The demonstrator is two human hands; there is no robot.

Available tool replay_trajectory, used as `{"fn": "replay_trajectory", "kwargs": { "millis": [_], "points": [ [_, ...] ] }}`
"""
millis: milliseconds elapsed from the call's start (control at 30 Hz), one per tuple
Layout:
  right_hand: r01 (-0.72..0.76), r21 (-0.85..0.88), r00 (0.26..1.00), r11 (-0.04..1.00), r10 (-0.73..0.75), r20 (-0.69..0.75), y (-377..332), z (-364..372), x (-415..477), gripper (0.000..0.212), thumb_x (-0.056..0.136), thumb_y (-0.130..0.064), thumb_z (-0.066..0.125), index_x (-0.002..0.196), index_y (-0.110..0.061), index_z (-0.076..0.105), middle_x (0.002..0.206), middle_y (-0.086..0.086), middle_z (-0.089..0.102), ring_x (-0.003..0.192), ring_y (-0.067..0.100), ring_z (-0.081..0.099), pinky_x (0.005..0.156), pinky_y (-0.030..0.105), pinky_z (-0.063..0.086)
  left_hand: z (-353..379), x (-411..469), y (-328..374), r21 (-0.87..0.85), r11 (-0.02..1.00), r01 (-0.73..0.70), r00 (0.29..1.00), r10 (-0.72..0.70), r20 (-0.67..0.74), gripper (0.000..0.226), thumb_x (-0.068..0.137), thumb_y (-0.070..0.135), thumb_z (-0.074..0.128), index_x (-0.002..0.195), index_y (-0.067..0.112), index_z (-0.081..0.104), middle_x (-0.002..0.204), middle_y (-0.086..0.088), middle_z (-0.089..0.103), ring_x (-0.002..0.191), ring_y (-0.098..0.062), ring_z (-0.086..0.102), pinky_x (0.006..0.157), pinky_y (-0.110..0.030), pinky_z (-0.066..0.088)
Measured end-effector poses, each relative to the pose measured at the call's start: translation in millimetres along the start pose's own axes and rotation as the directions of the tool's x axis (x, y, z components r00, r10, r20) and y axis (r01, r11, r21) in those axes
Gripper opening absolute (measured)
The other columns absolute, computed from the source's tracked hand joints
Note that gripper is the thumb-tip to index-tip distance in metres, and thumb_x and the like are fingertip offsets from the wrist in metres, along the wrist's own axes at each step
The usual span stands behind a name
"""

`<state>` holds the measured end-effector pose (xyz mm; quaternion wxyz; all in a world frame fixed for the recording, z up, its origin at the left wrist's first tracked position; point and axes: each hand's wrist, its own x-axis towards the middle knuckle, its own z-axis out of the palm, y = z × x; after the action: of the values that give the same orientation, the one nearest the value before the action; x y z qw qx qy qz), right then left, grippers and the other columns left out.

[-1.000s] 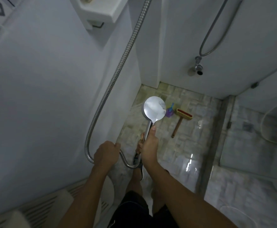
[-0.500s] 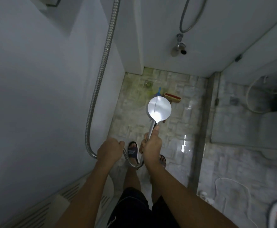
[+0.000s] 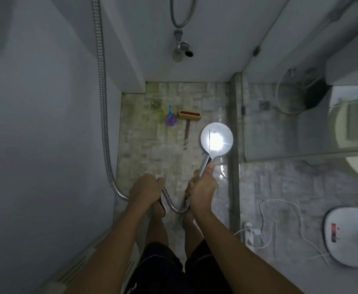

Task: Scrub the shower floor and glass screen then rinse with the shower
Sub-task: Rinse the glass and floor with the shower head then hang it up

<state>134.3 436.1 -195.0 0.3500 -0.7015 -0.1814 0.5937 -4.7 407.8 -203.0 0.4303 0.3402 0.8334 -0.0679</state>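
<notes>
R hand point(image 3: 201, 187) fingers clamped on head point(image 3: 216, 142) handle; disc over floor point(image 3: 152, 158) nr screen point(image 3: 269, 134). L hand point(image 3: 146, 188) curled round hose point(image 3: 103, 124). Head prob. light, rigid, wet-slick: grip mid-handle. Hose springy, may tug.

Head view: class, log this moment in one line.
right hand: grips shower head | left hand: holds hose | brush: lying on floor

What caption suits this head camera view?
Right hand holds the round chrome shower head over the tiled floor while left hand grips its ribbed metal hose.
</notes>
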Motion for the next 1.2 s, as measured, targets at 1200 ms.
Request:
{"fn": "replay_trajectory", "kwargs": {
  "millis": [1200],
  "points": [
    [0.207,0.293,0.975,0.934,-0.221,0.015,-155,-34,32,0.075,0.078,-0.082,0.033,0.080,-0.009,0.051,0.049,0.003,0.036,0.038,0.016,0.032,0.041,0.022,0.030,-63,-22,118,-0.240,0.947,-0.216,0.965,0.169,-0.202,0.043,0.098,0.037,0.047,0.072,0.005,0.062,0.084,-0.022,0.068,0.077,-0.034,0.064,0.063,-0.032,0.041]
  ]
}}
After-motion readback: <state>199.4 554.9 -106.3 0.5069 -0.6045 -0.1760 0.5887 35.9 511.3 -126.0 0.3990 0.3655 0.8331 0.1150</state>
